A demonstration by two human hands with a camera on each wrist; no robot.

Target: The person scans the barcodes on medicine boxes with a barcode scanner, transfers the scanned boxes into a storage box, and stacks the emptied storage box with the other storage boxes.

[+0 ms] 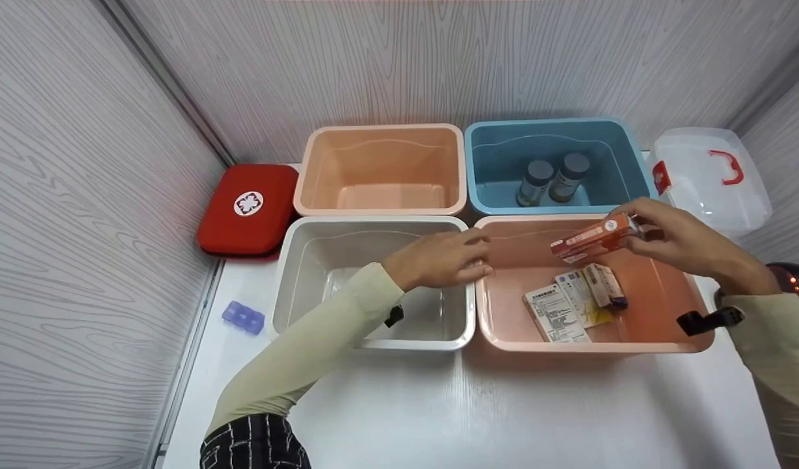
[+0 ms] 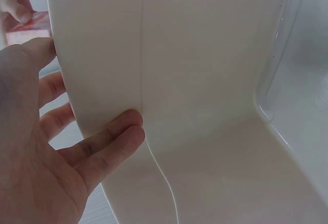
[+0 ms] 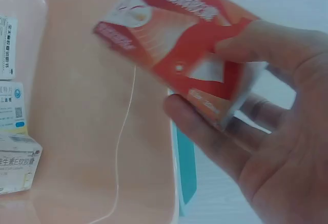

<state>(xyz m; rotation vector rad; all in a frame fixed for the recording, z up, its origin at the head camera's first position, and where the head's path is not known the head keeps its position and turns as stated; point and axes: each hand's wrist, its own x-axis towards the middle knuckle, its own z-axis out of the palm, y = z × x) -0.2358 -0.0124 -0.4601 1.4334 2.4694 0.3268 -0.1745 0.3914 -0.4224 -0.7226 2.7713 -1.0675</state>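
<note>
A red and orange box is pinched at one end by my right hand, above the right part of the front pink bin. Lower in that bin lie several medicine boxes, one leaning on another. My left hand is over the right rim of the white bin, fingers loosely bent and holding nothing; in the left wrist view some fingertips lie at its inner wall.
Behind are a peach bin and a blue bin with two dark-capped bottles. A red first-aid case and purple pill box lie left; a clear box with a red handle stands right.
</note>
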